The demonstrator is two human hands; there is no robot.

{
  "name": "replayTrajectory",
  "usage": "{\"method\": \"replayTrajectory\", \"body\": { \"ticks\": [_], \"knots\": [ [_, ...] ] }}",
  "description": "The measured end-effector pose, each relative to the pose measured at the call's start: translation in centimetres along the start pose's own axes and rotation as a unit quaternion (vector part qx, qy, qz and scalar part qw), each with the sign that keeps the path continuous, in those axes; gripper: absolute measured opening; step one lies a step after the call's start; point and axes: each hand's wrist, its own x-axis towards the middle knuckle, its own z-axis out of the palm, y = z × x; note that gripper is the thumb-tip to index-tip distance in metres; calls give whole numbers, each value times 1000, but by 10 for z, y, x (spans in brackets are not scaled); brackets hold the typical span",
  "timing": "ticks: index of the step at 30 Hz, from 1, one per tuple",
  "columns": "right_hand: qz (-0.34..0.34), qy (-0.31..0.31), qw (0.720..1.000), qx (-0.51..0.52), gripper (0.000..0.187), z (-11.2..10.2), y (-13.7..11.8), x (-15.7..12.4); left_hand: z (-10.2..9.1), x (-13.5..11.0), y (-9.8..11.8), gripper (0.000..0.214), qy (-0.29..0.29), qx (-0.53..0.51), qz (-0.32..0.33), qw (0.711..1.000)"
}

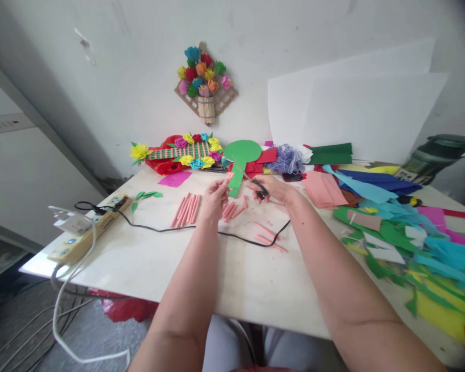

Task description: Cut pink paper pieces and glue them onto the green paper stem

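My left hand (pixel 216 199) is raised above the white table (pixel 147 263), fingers pinched on a small pink paper piece (pixel 230 176). My right hand (pixel 273 190) is closed round black-handled scissors (pixel 256 184), whose blades point up-left toward that pink piece. Rolled pink paper strips (pixel 186 210) lie in a row left of my left hand. More pink rolls (pixel 234 209) lie under my hands, and pink scraps (pixel 269 235) sit nearer me. A green paper cut-out (pixel 241 157) lies just beyond the scissors.
A power strip (pixel 91 225) with a black cable (pixel 178 229) sits at the left table edge. Coloured paper sheets and scraps (pixel 403 227) cover the right side. Paper flower crafts (pixel 182 153) lie at the back; another flower craft (pixel 203 82) hangs on the wall.
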Motion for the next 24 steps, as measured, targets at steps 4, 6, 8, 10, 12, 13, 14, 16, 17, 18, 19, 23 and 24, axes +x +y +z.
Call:
{"method": "replayTrajectory", "body": {
  "ticks": [4,6,8,10,12,13,14,16,17,18,19,23,24],
  "knots": [
    [2,-57,997,-53,35,-5,-4,-6,1,-1,1,36,-2,1,-4,1000],
    [5,-71,995,-72,35,-5,-5,-7,2,-2,2,37,-5,3,-10,1000],
    [9,-76,994,-84,35,-3,-6,-8,2,-2,2,37,-12,4,-16,1000],
    [17,-71,993,-94,35,-1,-7,-8,2,-2,1,36,-22,5,-20,1000],
    [24,-69,992,-101,35,2,-8,-8,1,-1,1,35,-31,8,-24,999],
    [23,-70,992,-102,34,3,-8,-7,0,-1,0,35,-32,10,-27,999],
    [20,-72,992,-102,34,4,-8,-7,0,-1,0,35,-33,13,-29,999],
    [11,-78,992,-98,32,4,-6,-5,0,-1,0,35,-32,16,-32,999],
    [9,-79,992,-97,32,4,-5,-4,0,-1,0,35,-31,19,-33,999],
    [9,-80,992,-96,31,4,-4,-3,0,-1,-1,35,-31,21,-33,999],
    [9,-80,992,-96,31,4,-2,-2,0,-1,-1,36,-31,23,-33,999],
    [8,-77,992,-101,28,5,0,2,0,0,-2,38,-35,31,-36,998],
    [7,-75,992,-103,27,6,0,2,0,0,-2,39,-34,32,-35,998]
  ]
}}
